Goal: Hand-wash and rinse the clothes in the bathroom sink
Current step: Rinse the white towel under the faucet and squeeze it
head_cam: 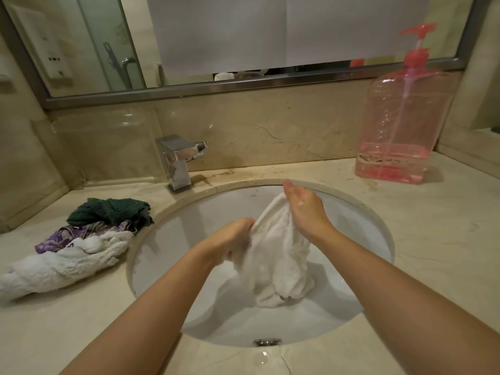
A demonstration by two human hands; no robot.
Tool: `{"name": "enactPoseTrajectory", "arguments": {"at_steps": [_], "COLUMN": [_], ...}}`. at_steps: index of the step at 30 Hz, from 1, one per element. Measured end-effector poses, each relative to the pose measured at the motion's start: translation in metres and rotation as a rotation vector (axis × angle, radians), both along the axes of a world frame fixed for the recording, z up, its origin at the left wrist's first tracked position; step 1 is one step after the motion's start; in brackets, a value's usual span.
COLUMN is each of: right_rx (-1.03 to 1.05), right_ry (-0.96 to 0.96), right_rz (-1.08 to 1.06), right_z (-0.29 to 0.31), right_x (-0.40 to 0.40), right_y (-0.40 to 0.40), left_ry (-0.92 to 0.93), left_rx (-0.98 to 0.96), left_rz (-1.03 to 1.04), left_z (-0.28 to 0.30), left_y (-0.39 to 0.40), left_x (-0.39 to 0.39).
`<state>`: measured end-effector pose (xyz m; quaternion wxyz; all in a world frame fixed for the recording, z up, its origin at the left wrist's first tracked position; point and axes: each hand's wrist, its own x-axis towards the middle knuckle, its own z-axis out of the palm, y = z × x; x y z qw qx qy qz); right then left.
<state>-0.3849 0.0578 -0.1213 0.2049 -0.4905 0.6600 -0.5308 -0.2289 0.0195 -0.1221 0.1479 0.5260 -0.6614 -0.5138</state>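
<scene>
A wet white cloth (276, 261) hangs bunched over the white oval sink (359, 220), its lower end touching the basin. My left hand (235, 236) grips the cloth's left edge with curled fingers. My right hand (303, 207) lies with straight fingers flat against the cloth's upper right side, soap foam on its back. On the counter to the left lies a pile of clothes: a twisted white piece (59, 263), a purple patterned piece (70, 235) and a dark green knit (111, 211).
A chrome tap (178, 161) stands at the sink's back left, no water running. A large pink pump bottle (400, 125) stands on the marble counter (438, 239) at the back right. A mirror (108, 41) spans the wall behind. The overflow hole (266, 341) sits at the sink's near rim.
</scene>
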Motion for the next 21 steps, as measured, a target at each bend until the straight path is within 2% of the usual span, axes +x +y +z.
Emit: {"name": "enactPoseTrajectory", "arguments": {"at_steps": [4, 8, 11, 13, 16, 19, 21], "right_rx": [0.008, -0.209, -0.337, -0.286, -0.003, -0.131, -0.2], "right_ry": [-0.021, 0.073, 0.221, 0.274, 0.196, 0.128, 0.154], "right_rz": [0.01, 0.103, 0.164, 0.057, -0.171, -0.151, -0.102], "right_z": [-0.007, -0.005, -0.008, -0.01, -0.004, -0.005, -0.004], "right_x": [-0.001, 0.017, 0.051, 0.062, 0.047, 0.062, 0.078], "right_y": [-0.005, 0.003, 0.013, 0.009, -0.001, 0.011, 0.02], "left_ry": [0.128, 0.306, 0.449, 0.547, 0.617, 0.607, 0.689], "left_rx": [0.008, 0.039, 0.082, 0.146, 0.21, 0.087, 0.075], "left_rz": [0.095, 0.195, 0.303, 0.36, 0.372, 0.463, 0.508], "left_z": [0.002, -0.001, -0.004, -0.008, -0.01, -0.008, -0.007], "left_y": [0.001, -0.004, -0.004, 0.006, 0.022, 0.007, 0.006], "left_x": [-0.001, -0.005, -0.003, -0.007, -0.026, -0.031, -0.026]}}
